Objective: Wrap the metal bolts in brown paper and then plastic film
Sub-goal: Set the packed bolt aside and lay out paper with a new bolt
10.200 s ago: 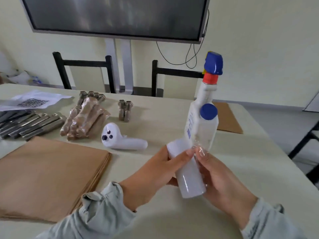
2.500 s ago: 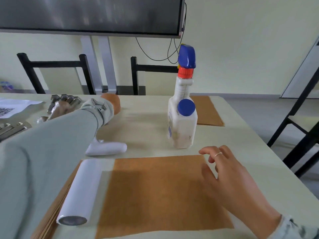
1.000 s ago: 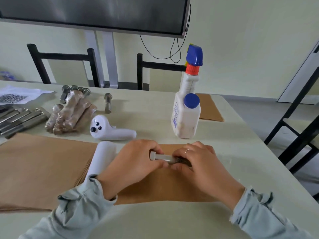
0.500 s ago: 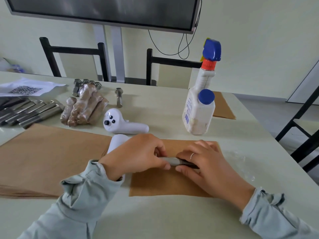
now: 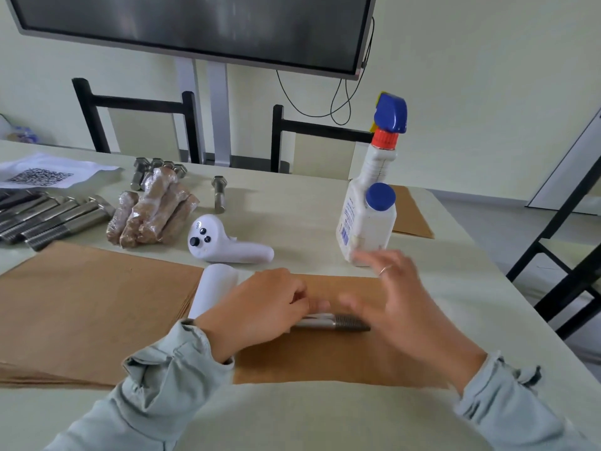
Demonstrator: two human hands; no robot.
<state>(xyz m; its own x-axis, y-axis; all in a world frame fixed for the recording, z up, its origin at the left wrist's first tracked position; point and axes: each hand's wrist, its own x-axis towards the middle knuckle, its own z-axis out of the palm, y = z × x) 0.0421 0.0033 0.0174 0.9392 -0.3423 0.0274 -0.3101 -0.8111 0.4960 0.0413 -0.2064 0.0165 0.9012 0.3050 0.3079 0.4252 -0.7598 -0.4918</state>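
A metal bolt (image 5: 331, 322) is laid flat on a single brown paper sheet (image 5: 325, 356) at the near middle of the table (image 5: 325, 418), threaded end pointing right. The head end is covered by the left hand (image 5: 260, 309), fingers curled down over it; whether it is pinched or only pressed cannot be told. The right hand (image 5: 406, 307) is held just above the sheet to the right of the bolt, fingers spread and loose, nothing gripped, motion-blurred, a thin ring seen on one finger. A white roll of plastic film (image 5: 213, 289) is seen just left of the left hand, lying at the right edge of a stack of brown paper (image 5: 91, 307). Beyond it a white controller (image 5: 224, 244) is lying on the table. Further back left, a pile of wrapped bolts (image 5: 153, 211) in paper and film is placed, with a row of long bare bolts (image 5: 48, 219) to its left and a few short bolts (image 5: 154, 167) behind it; one single bolt (image 5: 219, 193) is lying apart to the right. A white spray bottle (image 5: 369, 206) with a blue nozzle is standing upright beyond the right hand, another brown sheet (image 5: 411, 213) behind it. A printed white sheet (image 5: 48, 172) is at far left.
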